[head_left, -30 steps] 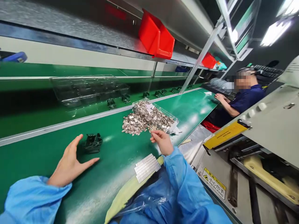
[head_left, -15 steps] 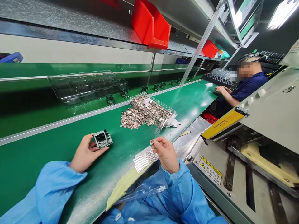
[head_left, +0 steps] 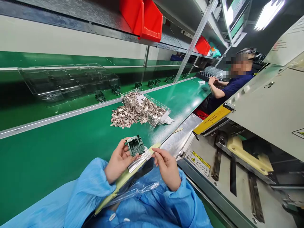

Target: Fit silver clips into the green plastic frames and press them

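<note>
My left hand [head_left: 118, 160] grips a small dark square part [head_left: 135, 145] with an open cavity, held up over the near edge of the green belt [head_left: 59, 148]. My right hand [head_left: 166, 166] is right beside it, thumb and forefinger pinched together at a small metal piece too tiny to make out. Just under both hands lies a block of stacked silver strips [head_left: 139, 159] on a yellow pad [head_left: 123, 179]. Both arms wear blue sleeves.
A heap of small metal pieces [head_left: 137, 110] spills from a clear tray on the belt. Clear blister trays [head_left: 66, 80] and several dark parts stand on the far conveyor. A grey press machine [head_left: 249, 126] with a yellow warning label is at my right. A co-worker [head_left: 228, 87] sits beyond.
My left hand picked the dark part off the belt and brought it in toward my right hand. My right hand drew back from the metal heap to the silver strips.
</note>
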### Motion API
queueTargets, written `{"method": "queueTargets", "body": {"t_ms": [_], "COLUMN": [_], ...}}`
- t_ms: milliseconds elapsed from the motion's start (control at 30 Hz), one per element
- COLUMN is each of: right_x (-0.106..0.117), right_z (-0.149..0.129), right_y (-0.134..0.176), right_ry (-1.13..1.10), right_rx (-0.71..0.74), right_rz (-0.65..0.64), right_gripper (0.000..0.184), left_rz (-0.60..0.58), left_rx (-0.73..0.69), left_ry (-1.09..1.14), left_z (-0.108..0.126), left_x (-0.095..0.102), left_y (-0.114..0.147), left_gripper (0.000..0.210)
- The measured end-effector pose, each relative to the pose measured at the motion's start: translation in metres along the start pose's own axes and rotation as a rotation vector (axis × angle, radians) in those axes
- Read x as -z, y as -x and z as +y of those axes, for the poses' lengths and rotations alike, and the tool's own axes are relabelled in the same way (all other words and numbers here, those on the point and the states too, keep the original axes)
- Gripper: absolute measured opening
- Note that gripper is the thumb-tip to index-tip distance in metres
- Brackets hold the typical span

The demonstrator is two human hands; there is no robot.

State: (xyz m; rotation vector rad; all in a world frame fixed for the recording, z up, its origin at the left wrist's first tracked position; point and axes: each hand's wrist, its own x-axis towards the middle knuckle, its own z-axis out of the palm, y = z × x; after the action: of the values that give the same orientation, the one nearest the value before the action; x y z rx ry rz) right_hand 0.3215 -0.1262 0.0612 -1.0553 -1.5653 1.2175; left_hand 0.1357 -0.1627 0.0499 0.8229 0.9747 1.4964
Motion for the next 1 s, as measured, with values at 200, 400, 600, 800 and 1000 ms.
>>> {"method": "queueTargets", "body": {"t_ms": [200, 400, 600, 800, 1000], "right_x": [-0.002, -0.019, -0.031, -0.036, -0.039], "right_z": [0.0, -0.002, -0.007, -0.004, -0.005], "right_y": [0.009, 0.004, 0.001, 0.0, 0.001], "right_ry": [-0.063, 0.064, 0.169, 0.168, 0.173], "right_rx": [-0.076, 0.054, 0.086, 0.085, 0.061], "right_rz": [0.017, 0.007, 0.009, 0.027, 0.056], "right_gripper": [0.022, 0.012, 0.011, 0.012, 0.016], "left_rz": [-0.063, -0.138, -0.153, -0.196, -0.223], "left_rx": [-0.019, -0.087, -0.07, -0.064, -0.084], "left_ry": [-0.041, -0.049, -0.083, -0.075, -0.17], "left_z": [-0.004, -0.006, -0.004, -0.006, -0.009], "left_x": [0.01, 0.008, 0.005, 0.005, 0.008], "left_y": [0.004, 0.007, 0.012, 0.012, 0.013], "left_gripper": [0.057, 0.05, 0.043, 0.042, 0.035]}}
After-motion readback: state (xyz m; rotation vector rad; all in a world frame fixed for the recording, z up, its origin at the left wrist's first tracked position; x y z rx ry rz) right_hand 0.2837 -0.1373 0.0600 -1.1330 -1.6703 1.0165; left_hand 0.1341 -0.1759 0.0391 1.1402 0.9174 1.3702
